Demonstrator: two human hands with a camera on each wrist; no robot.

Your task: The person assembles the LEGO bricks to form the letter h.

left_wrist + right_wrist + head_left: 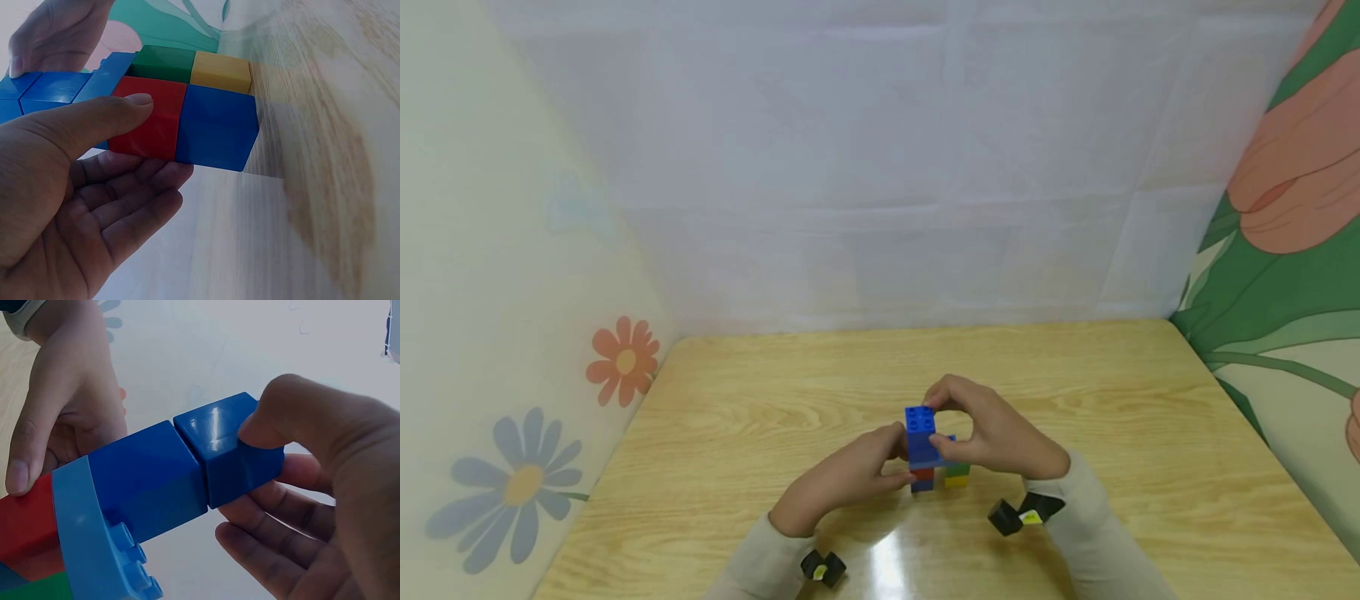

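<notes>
A small toy-brick structure stands on the table. Its left leg is a blue brick [219, 128] under a red brick [153, 134]; its right leg is a green brick [162, 62] over a yellow brick [222, 72]. Across both legs lies a light-blue plate [81, 519] with bare studs at its right end. Above the left leg sits a blue brick [137, 475], topped by another blue brick [920, 419]. A thin gap shows between these two. My left hand [857, 467] holds the red brick, thumb against its side. My right hand [1000, 429] pinches the top blue brick.
The wooden table [737, 392] reaches back to a white cloth [887, 267]. Flower-patterned panels stand at the left [512, 350] and right [1285, 292]. Black wrist devices sit on the left [823, 568] and right [1026, 512] sleeves.
</notes>
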